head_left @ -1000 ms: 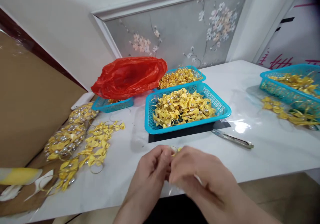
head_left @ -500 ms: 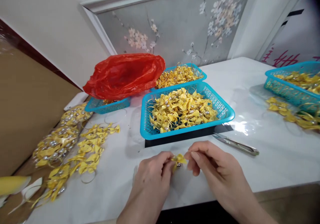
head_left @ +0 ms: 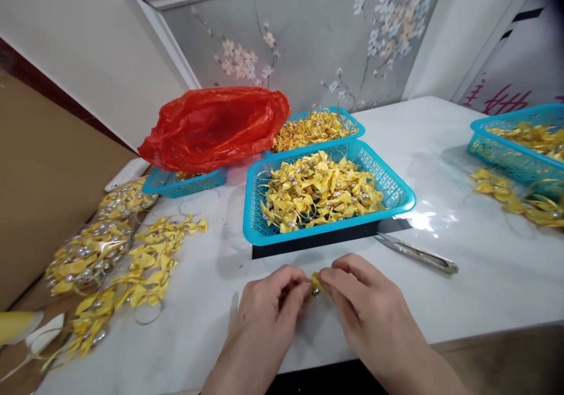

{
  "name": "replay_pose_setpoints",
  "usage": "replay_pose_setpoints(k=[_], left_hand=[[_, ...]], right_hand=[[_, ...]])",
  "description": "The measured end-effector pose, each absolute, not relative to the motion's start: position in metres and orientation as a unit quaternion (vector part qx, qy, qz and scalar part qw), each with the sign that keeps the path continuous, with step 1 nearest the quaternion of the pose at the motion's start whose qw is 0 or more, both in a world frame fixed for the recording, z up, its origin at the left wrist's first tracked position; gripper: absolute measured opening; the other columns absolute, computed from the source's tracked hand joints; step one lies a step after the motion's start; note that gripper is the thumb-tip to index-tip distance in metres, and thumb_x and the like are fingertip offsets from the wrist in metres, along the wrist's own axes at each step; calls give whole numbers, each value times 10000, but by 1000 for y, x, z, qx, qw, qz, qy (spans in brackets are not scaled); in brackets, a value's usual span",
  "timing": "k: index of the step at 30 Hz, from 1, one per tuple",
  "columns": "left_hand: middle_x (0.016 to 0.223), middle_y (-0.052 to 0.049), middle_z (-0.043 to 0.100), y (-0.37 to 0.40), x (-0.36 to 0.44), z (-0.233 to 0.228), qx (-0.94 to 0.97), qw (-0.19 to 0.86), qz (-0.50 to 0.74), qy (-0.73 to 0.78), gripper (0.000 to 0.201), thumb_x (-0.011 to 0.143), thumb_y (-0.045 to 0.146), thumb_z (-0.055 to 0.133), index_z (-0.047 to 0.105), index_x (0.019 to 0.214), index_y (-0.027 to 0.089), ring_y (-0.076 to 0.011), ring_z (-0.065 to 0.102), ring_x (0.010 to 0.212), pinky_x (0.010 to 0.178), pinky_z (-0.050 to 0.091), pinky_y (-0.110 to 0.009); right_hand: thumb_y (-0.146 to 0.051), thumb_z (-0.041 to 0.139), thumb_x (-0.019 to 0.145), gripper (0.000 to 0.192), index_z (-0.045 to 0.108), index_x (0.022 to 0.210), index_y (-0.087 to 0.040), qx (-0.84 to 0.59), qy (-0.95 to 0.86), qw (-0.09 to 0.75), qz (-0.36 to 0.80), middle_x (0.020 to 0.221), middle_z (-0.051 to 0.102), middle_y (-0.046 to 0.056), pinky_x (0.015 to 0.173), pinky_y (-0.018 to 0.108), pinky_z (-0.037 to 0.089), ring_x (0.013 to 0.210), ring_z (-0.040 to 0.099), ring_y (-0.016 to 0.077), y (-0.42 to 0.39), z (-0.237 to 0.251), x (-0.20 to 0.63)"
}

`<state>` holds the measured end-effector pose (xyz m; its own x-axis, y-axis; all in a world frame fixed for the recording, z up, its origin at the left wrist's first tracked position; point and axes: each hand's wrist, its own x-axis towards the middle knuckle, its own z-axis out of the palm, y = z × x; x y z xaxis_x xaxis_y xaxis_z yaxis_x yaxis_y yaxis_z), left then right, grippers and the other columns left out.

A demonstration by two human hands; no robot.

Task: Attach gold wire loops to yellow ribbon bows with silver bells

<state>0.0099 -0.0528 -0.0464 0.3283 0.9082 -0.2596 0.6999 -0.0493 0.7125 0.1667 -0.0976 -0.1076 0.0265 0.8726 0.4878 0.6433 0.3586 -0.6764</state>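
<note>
My left hand (head_left: 268,310) and my right hand (head_left: 365,307) meet over the white table (head_left: 462,301) near its front edge. Between their fingertips they pinch one small yellow ribbon bow (head_left: 314,281) with a silver bead; most of it is hidden by the fingers. Just beyond my hands stands a blue plastic basket (head_left: 399,186) heaped with the same yellow bows.
Metal snips (head_left: 416,253) lie right of my hands. A second basket of bows (head_left: 315,126) and a red plastic bag (head_left: 215,124) over a third basket sit behind. Loose bows (head_left: 145,260) and bagged bows (head_left: 88,251) lie at left. Another basket (head_left: 520,148) stands far right.
My hands have moved away from me onto the table. They parted to show the yellow bow, then closed together on it again. The view shifted slightly.
</note>
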Motion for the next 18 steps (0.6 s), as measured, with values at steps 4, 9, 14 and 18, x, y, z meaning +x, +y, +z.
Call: replay_pose_setpoints(k=[4,9,14,18], left_hand=[[631,22,611,-53,9,-51,695,419,145,566,247,941,348,491,643,791,224,-178,597,619,626,443,-277],[640,35,567,-54,8,-58,711,413,161,546,269,968,338,457,586,758,230,-163,551,612,611,419,-267],[688,20,619,-56,6,-58,705,417,154,553,261,975,369,456,608,817,227,-179,585,661,659,437,-284],[654,28,585,-58,5,-57,712,414,154,546,263,974,356,450,560,769,233,-177,564,636,627,423,-282]], right_hand=[[-75,449,946,260,672,897,-198,-567,-712,409,70,800,635,47,621,287,459,734,579,204,-102,-107,165],[-62,424,936,269,667,910,-176,-585,-713,386,16,772,620,59,590,325,358,720,533,231,-107,-107,156],[-104,422,958,243,633,861,-177,-598,-688,411,-12,695,567,39,588,337,319,658,505,221,-111,-106,144],[-83,441,935,230,635,854,-176,-593,-706,386,-13,681,579,30,554,337,330,626,532,214,-110,-104,145]])
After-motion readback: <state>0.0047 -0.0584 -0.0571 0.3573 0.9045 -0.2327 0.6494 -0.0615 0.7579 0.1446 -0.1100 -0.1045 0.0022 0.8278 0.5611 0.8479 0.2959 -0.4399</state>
